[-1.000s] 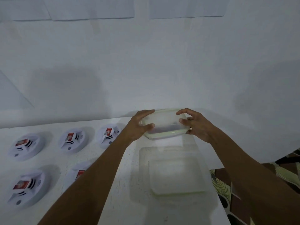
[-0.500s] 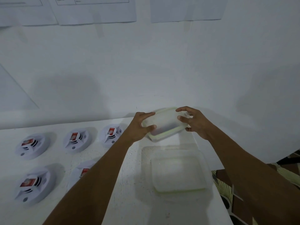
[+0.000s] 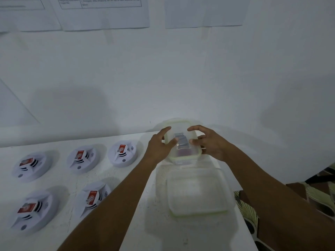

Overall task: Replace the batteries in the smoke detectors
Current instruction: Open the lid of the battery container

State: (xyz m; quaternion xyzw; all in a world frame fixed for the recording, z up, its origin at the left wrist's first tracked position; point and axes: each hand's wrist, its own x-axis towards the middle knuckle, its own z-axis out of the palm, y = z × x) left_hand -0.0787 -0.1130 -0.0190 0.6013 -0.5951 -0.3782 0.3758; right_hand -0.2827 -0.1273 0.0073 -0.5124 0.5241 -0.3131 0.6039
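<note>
Since half a second ago the small clear container [image 3: 181,129] has been tipped further up between both hands, so its open mouth now faces the camera and the contents show.

Well to the left of the fingers, five white smoke detectors lie on the white table [image 3: 126,223] in two rows: three in the far row [image 3: 30,166] [image 3: 82,157] [image 3: 123,153] and two in the near row [image 3: 30,209] [image 3: 92,196]. Each has a red-labelled battery seated in its open back.

With its forearm stretched out over the table, the left hand [image 3: 160,145] grips the container's left side. Its forefinger is curved over the far corner and its thumb is pressed against the near wall.

Between the two thumbs, inside the green-rimmed container, sit a few grey rectangular batteries [image 3: 182,142]. Something reddish lies below them, too blurred to name.

Opposite, the right hand [image 3: 210,144] clasps the right side. Its forefinger is hooked over the far edge, its thumb is on the wall, and the other fingers are curled behind the rim. The container is held clear of the table.

Just below the fingers, nearer the camera, a larger clear container [image 3: 224,178] with a pale green edge rests on the table. Nothing in it can be made out.
</note>
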